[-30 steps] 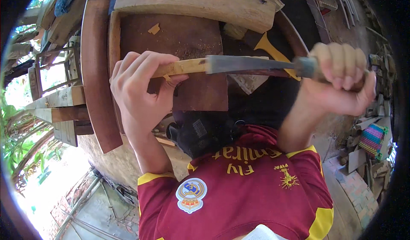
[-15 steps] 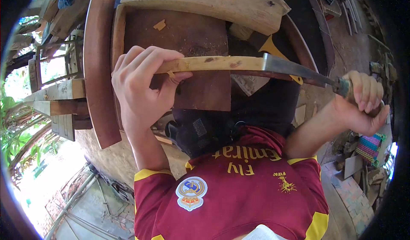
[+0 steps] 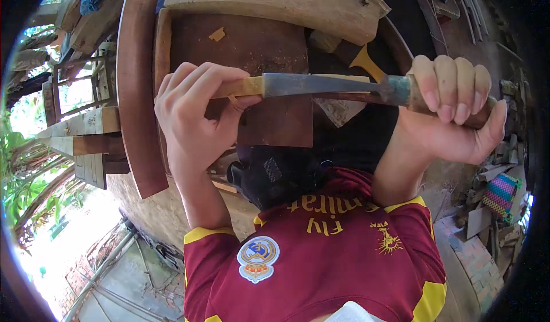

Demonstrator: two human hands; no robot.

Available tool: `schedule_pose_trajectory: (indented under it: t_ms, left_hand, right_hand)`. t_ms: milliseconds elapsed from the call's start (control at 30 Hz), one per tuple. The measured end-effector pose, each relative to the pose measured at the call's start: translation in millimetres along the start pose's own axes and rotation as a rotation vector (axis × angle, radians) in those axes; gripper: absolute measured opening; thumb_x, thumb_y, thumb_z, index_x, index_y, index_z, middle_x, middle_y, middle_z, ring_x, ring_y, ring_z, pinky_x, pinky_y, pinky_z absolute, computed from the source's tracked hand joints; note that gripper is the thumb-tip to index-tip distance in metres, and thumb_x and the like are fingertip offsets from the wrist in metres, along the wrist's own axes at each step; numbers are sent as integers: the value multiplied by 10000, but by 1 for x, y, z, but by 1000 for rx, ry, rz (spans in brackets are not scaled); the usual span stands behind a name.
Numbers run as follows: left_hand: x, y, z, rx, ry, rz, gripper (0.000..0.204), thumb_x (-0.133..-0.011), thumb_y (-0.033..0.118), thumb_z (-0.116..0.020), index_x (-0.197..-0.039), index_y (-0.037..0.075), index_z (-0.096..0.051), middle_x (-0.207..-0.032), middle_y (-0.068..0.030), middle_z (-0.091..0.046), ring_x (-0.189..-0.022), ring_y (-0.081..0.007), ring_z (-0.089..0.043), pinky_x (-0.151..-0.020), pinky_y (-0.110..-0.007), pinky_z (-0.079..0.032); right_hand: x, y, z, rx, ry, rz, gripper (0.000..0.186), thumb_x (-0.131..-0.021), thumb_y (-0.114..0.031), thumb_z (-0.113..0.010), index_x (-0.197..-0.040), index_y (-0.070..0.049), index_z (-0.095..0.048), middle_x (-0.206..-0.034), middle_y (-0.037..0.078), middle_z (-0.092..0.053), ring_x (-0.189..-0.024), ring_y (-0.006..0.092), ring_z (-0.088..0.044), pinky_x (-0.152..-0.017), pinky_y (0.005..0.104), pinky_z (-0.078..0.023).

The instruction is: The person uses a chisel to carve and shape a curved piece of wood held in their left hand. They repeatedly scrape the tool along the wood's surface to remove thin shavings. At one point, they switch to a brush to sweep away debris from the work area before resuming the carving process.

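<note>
Above the brown board [image 3: 275, 124], the left hand's [image 3: 195, 107] grip pinches a wooden strip [image 3: 249, 86], apparently steadying it against the knife [image 3: 338, 85], which the right hand's [image 3: 452, 101] closed grip wraps, right of the board.

Woodworking shop, thick timber [image 3: 272, 7], bladed tool [image 3: 329, 85]

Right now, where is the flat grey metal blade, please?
Head view, upper centre: the blade overlaps the pale wooden strip, between the left hand and right hand.
</note>
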State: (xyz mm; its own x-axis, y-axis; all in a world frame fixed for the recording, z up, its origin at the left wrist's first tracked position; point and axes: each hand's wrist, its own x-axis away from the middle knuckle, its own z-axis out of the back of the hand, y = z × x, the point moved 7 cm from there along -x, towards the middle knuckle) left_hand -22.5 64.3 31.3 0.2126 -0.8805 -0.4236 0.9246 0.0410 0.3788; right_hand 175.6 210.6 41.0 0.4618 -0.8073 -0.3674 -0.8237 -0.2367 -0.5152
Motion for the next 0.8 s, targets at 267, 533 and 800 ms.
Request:
schedule_pose_trajectory:
  t_ms: [267, 533, 800]
  left_hand:
    - [1, 0, 1, 1, -3, 9, 221, -614, 204, -774, -779, 125, -650, -709, 19, -625, -668, -206, -558, -634, -322, -403]
    - [1, 2, -2, 0, -20, 18, 219, -612, 198, -774, -776, 125, -649, -709, 21, -626, -670, -203, -561, -631, -321, -404]
    - [0, 0, 0, 6, -5, 9, 227, -608, 203, -775, -781, 122, -651, -718, 15, -631, -680, -203, -568, -642, -320, -409]
  right_hand:
    - [8, -104, 55, 56, -7, 74, 277, -758, -299, -627, -616, -166, -431, -543, -71, -442, -489, 62, -419, -556, 221, -352]
    - [1, -65, 41, 38, 7, 17, 254, -781, -279, -592, -632, -146, -436, -547, -61, -445, -482, 64, -420, -548, 221, -355]
    - [-4, -45, 28, 7, 9, 7, 246, -816, -291, -570, -671, -137, -446, -565, -56, -435, -499, 69, -403, -562, 232, -348]
